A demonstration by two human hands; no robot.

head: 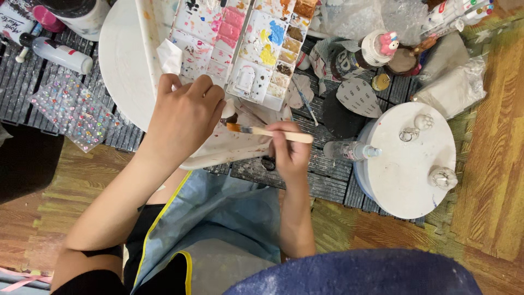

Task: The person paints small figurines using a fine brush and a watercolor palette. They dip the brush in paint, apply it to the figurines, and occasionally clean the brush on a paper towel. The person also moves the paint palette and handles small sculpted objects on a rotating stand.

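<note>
The right hand point(289, 153) grips a flat wooden-handled paintbrush point(267, 131), its fingers closed around the pale handle, with the orange-brown bristles pointing toward nine o'clock. The bristle tip meets a small white-and-brown figurine point(229, 113) that the left hand point(183, 117) holds; that hand's fingers are curled over the piece, hiding most of it, so its exact shape cannot be told. Both sit above a white paint-smeared sheet point(229, 147) lying on the dark slatted bench point(322, 180).

At twelve o'clock from the hands lies a white plastic paint palette point(245, 82) with many small wells of pink, yellow, blue and brown. At three o'clock stands a round white turntable point(404, 169) carrying small pale ornaments, with a clear little spray bottle point(349, 150) just beside it. At nine o'clock lies a clear sheet of coloured stick-on gems point(73, 112).

The step in hand looks like painting a detail on the figurine — brush already at the surface. The next stroke would call for a steady left grip and a light, short pull of the bristles, perhaps with a turn of the piece to bring unpainted parts up.
</note>
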